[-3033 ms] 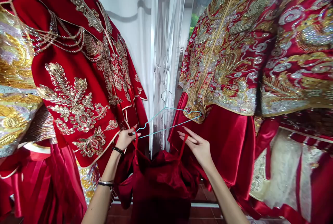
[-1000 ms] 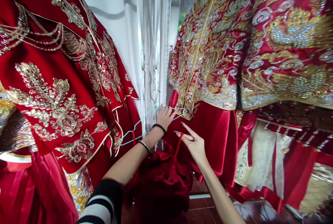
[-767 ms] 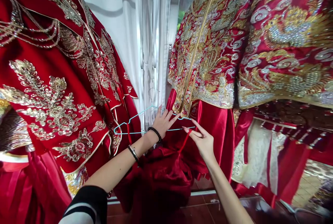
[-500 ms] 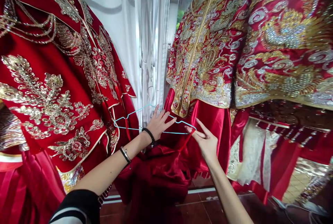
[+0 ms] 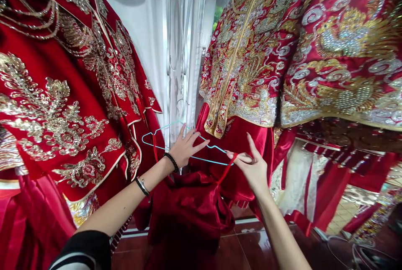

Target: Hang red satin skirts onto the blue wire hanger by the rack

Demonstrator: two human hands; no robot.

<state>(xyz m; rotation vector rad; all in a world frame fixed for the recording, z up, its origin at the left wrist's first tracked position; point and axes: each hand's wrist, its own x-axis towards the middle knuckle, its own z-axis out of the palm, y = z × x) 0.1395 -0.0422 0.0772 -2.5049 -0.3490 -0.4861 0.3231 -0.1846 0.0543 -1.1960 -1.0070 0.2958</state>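
Note:
A thin light-blue clothes hanger is tilted in front of me, its metal hook rising over the white curtain. My left hand holds it near the middle with fingers spread across the upper bar; the thumb is hidden. At the hanger's right end, my right hand pinches a red strap, one finger raised. That strap runs down to a dark red satin garment, which hangs below both hands. Another thin red strap is looped over the hanger's left end.
A red jacket with silver beadwork hangs close on the left. To the right hang richly embroidered red and gold jackets over red skirts. Behind is a white curtain. Cables lie on the tiled floor at lower right.
The red strap at the right end has shifted slightly inward along the hanger, and the hanger's right tip now lies behind my right hand. The view has moved a little.

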